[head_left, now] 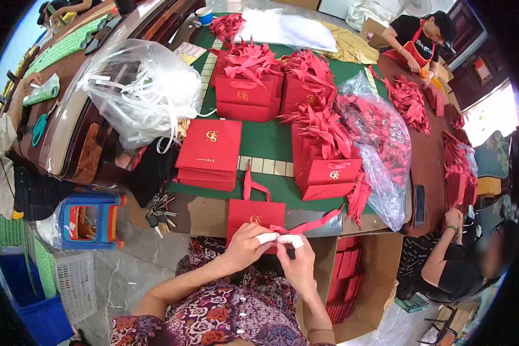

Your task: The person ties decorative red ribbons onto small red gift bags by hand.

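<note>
My left hand and my right hand meet at the table's front edge, each with a white-wrapped fingertip. Both are closed in a pinch on a red ribbon, whose free end trails to the right over the table. Just behind my fingers is a red paper gift bag with a gold logo, one ribbon handle standing up from its top. My hands cover its lower part. Farther back lies a stack of flat red bags without visible handles. To the right stand several red bags with ribbon handles.
A clear plastic bag of white strips sits at left. More handled bags stand behind. A plastic sack of red ribbons lies at right. Below, a cardboard box holds red bags. Two co-workers sit at right.
</note>
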A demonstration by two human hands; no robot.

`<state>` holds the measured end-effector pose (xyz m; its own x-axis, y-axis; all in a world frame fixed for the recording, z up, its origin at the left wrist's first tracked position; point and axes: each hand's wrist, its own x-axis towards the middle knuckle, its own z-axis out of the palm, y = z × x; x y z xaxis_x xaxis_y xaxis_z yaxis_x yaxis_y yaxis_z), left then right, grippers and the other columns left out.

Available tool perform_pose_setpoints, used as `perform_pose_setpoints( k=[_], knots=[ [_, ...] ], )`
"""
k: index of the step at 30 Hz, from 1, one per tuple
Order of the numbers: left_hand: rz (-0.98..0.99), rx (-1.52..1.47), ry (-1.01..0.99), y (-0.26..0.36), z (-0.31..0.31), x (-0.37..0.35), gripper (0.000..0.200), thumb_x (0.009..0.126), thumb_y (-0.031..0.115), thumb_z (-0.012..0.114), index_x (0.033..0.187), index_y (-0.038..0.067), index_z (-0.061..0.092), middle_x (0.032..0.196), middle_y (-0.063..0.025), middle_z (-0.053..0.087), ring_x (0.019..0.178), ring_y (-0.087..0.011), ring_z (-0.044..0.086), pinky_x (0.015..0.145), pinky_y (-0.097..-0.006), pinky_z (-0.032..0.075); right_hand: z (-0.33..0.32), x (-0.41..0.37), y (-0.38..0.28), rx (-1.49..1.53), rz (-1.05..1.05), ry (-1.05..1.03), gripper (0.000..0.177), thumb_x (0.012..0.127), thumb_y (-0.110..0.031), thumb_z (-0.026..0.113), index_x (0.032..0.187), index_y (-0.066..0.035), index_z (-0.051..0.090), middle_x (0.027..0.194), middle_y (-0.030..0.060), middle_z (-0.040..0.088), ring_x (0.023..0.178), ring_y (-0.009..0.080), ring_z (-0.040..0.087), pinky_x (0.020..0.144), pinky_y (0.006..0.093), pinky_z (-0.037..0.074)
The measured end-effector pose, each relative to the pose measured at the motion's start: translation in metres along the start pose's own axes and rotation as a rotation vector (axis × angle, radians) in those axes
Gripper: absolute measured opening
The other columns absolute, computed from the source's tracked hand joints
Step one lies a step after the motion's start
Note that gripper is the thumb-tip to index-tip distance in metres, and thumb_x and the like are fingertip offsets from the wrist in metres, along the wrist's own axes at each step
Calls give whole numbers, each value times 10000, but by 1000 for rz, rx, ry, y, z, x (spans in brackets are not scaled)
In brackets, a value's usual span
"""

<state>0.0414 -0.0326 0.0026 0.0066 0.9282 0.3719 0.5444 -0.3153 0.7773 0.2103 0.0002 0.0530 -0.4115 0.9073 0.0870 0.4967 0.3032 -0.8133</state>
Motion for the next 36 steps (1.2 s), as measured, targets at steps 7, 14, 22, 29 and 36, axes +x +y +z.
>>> perform_pose_setpoints(
  k=[7, 14, 22, 29, 36],
  knots=[
    [-307, -224, 7, -2, 1, 0, 241, 797, 117, 784, 1028, 59, 748, 904, -82, 698, 853, -285, 660, 784, -382, 532, 17, 5, 22, 361, 190, 22, 275, 837, -33, 774, 1102, -27, 704, 964, 49, 666, 845, 125, 622, 787, 258, 502],
    [-212, -15, -26, -9, -14, 25, 412, 793, 159, 797, 1177, 60, 685, 1071, -118, 669, 976, -304, 619, 844, -399, 515, 15, 12, 29, 570, 237, 197, 116, 927, 43, 591, 1038, 9, 588, 997, 71, 672, 884, 121, 632, 794, 283, 521],
    [-130, 402, -137, -35, -16, 39, 475, 750, 138, 781, 1194, 43, 641, 1128, -97, 593, 1078, -307, 516, 899, -426, 414, 21, 45, 27, 78, 167, 67, 136, 933, 5, 627, 1062, 2, 669, 939, 96, 654, 790, 183, 657, 727, 290, 513],
    [-190, 337, -150, -35, -16, 42, 370, 755, 122, 770, 1098, 41, 658, 1053, -99, 608, 1039, -304, 524, 855, -428, 406, 42, 55, 36, -72, 141, 120, 126, 865, -75, 719, 977, -29, 684, 835, 133, 648, 734, 317, 626, 671, 412, 497],
    [-305, 179, -159, -30, -15, 45, 231, 800, 66, 712, 1028, 71, 679, 885, -121, 638, 915, -313, 565, 860, -425, 390, 47, 55, 30, -130, 148, 133, 137, 808, -49, 734, 912, -28, 647, 786, 139, 628, 708, 313, 624, 630, 411, 490]
  ],
)
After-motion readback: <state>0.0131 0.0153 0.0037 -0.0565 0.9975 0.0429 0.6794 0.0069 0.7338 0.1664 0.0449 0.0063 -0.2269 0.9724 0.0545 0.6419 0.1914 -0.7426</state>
